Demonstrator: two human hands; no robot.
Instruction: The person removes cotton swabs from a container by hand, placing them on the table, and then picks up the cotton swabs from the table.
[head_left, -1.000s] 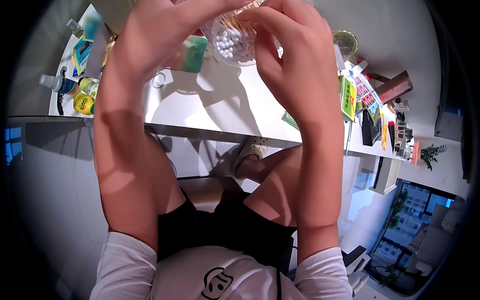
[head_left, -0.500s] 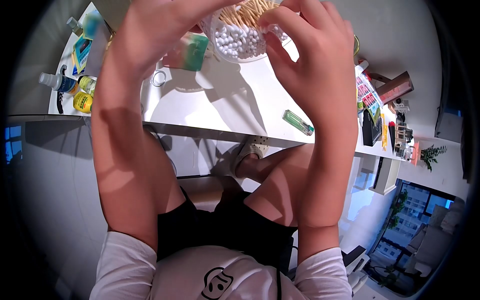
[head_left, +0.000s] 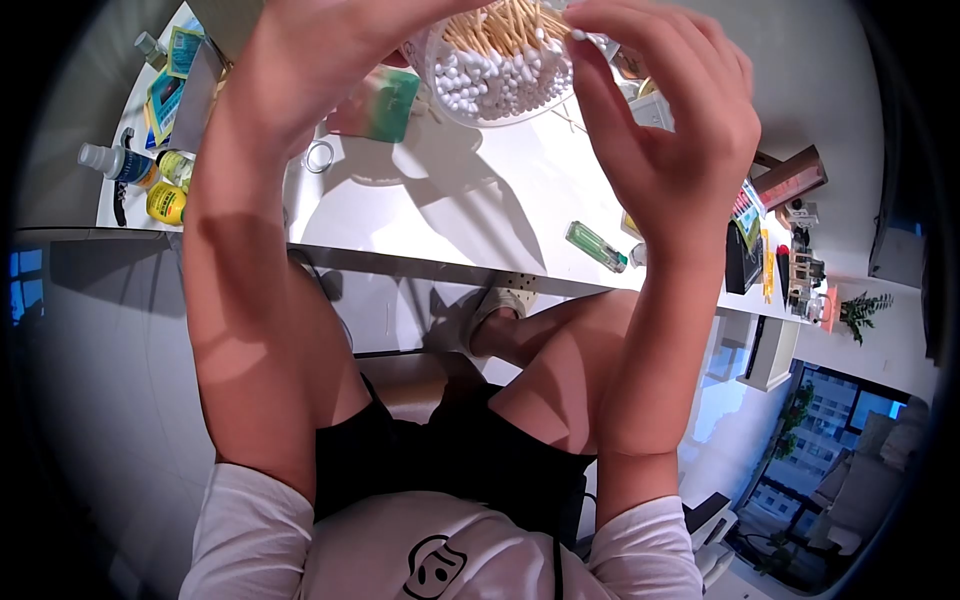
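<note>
At the top of the view, a clear round tub [head_left: 490, 122] packed with wooden-stemmed cotton swabs [head_left: 500, 82] is tilted so that the white tips face me. My left hand [head_left: 345, 38] grips the tub at its left side; its fingertips are partly hidden by the tub and the top edge. Just right of the tub is my right hand [head_left: 685, 125], thumb and index finger pinched together. One white cotton swab tip [head_left: 578, 35] shows between them. Below, a green transparent item [head_left: 596, 246] lies on the white table [head_left: 400, 225].
A green-and-pink box [head_left: 375, 108] and a clear ring [head_left: 318, 157] lie near my left wrist. Bottles, including a yellow one [head_left: 165, 204], stand at the left end. Packets, a brown box [head_left: 792, 178] and small items line the right end. My legs are below the table edge.
My right hand has moved right, from over the tub's swabs to beside it, with a cotton swab tip now showing at its fingertips. My left hand and the tub have barely moved.
</note>
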